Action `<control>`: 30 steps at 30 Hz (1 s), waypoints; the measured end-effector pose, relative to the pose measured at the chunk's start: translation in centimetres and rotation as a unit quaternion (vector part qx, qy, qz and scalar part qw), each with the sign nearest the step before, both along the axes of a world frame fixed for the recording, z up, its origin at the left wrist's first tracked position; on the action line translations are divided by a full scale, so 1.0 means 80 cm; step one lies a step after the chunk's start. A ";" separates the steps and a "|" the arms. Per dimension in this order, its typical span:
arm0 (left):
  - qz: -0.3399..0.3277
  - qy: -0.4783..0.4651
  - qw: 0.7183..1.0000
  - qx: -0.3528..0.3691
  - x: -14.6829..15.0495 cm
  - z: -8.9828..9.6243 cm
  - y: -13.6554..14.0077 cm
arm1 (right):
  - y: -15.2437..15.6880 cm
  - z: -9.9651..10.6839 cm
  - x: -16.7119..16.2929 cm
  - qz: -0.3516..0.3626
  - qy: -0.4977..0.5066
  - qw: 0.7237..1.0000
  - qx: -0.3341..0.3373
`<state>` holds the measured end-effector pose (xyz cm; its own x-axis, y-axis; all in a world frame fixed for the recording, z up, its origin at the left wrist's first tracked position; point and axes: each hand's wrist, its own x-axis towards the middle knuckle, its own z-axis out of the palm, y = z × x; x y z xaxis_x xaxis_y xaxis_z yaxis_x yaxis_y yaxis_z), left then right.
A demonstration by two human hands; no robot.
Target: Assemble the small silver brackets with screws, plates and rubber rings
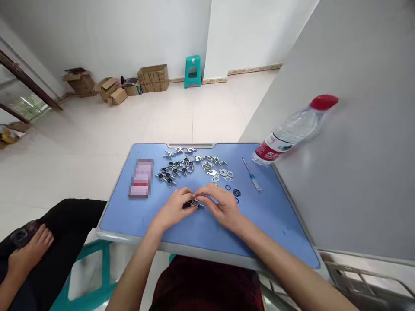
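Observation:
My left hand [177,207] is closed around a small metal fitting [195,203] with short stubs, low over the front half of the blue table [136,220]. The fingers of my right hand [223,205] pinch together at the top of that fitting; whatever they hold is too small to make out. Similar metal fittings with black centres [175,171] lie in a group beyond my hands. To their right are a cluster of screws [210,159] and several flat metal plates [223,172]. Black rubber rings [237,192] lie just past my right hand.
A screwdriver [252,175] and a water bottle with a red cap [282,140] are at the right, by a grey partition [363,164]. A blurred pinkish item [142,178] lies at the left. Another person's hand [30,255] rests at lower left, beside a green stool [105,268].

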<state>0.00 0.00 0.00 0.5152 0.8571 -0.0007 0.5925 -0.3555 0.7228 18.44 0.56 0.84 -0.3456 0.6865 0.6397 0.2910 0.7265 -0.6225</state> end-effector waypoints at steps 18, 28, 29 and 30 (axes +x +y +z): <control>0.018 -0.015 1.000 -0.010 0.001 -0.013 -0.001 | -0.007 0.002 -0.032 -0.003 -0.062 0.992 0.110; 0.017 -0.048 0.998 0.034 0.004 -0.016 -0.004 | -0.009 -0.003 -0.036 -0.075 -0.055 0.992 0.090; 0.023 -0.049 0.998 0.039 0.004 -0.016 -0.004 | -0.009 -0.004 -0.037 -0.070 -0.056 0.992 0.088; 0.031 -0.053 0.997 0.039 0.005 -0.015 -0.005 | -0.009 -0.005 -0.038 -0.065 -0.053 0.993 0.088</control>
